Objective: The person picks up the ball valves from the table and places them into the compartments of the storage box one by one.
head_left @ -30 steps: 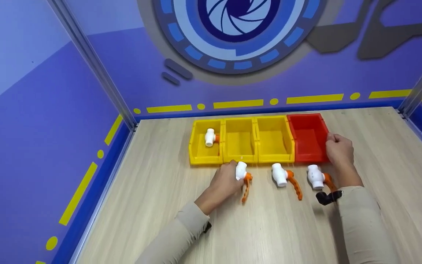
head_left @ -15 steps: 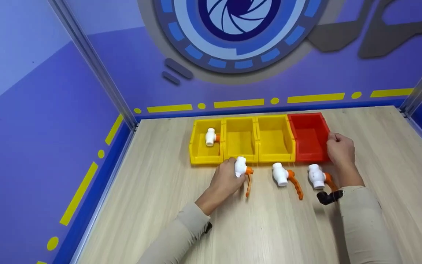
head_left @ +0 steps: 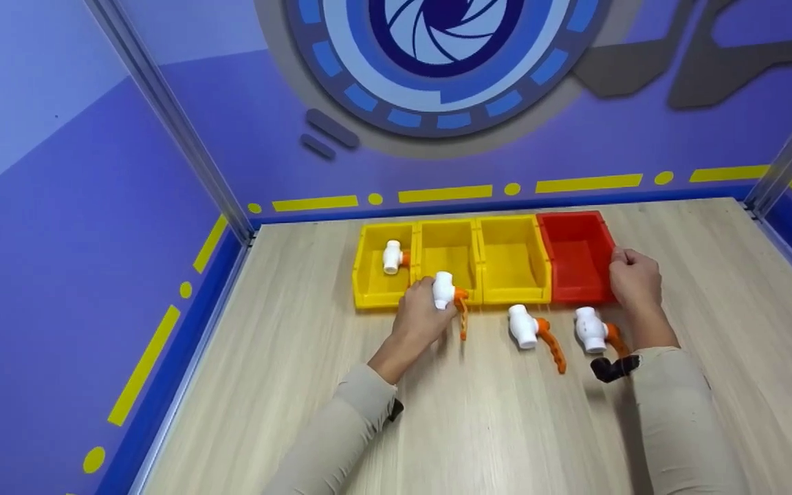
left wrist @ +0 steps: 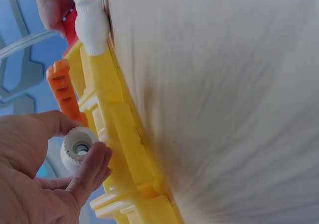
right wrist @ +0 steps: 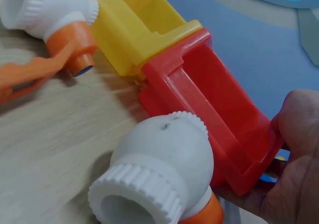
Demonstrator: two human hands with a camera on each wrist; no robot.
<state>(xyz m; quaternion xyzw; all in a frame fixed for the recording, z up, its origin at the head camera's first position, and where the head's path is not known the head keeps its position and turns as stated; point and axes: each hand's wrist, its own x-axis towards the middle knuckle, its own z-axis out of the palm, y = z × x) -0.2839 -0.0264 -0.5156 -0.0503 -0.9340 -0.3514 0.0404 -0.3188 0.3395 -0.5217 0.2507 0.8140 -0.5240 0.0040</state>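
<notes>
Two arms in tan sleeves (head_left: 341, 430) reach across a pale wooden table (head_left: 499, 433), a black fitting (head_left: 614, 369) at the right wrist. Just beside that wrist lies a white valve (head_left: 591, 331) with an orange handle, partly hidden by the arm; a second, the middle valve (head_left: 524, 327), rests to its left, both in front of a row of bins. The left hand (head_left: 418, 316) pinches the raised valve (head_left: 443, 291) between thumb and fingers, off the tabletop at the front lip of the second bin (head_left: 445, 244) from the left, its orange handle to the right. The right hand (head_left: 636, 276) grips the outer side wall of the red bin (head_left: 578, 258), which stands at the row's right end, touching the third yellow bin (head_left: 510, 258). In the leftmost yellow bin (head_left: 370, 278) sits another valve (head_left: 392, 257), while behind everything rises a blue-violet wall (head_left: 265, 151) with yellow dashes
</notes>
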